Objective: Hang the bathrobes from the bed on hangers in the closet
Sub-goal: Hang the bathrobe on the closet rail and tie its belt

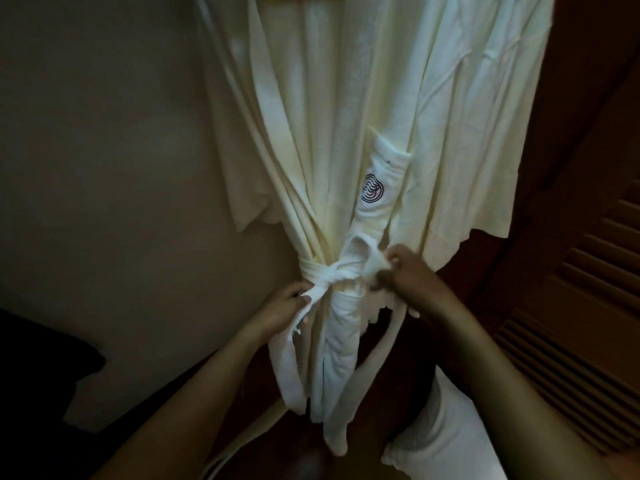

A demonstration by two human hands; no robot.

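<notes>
A cream bathrobe (346,116) hangs in front of me from a wooden hanger whose edge shows at the very top. It has a chest pocket with a round purple emblem (372,189). A white belt (322,273) is wrapped around the robe's waist and crossed into a knot. My left hand (284,311) grips the belt end that hangs down on the left. My right hand (403,271) pinches a loop of the belt just right of the knot. A second belt end (384,344) drops below my right wrist.
A plain beige wall (104,150) stands to the left of the robe. A dark wooden louvred closet door (581,323) is on the right. A white cloth bundle (446,441) lies low right, and a dark shape (38,368) sits at lower left.
</notes>
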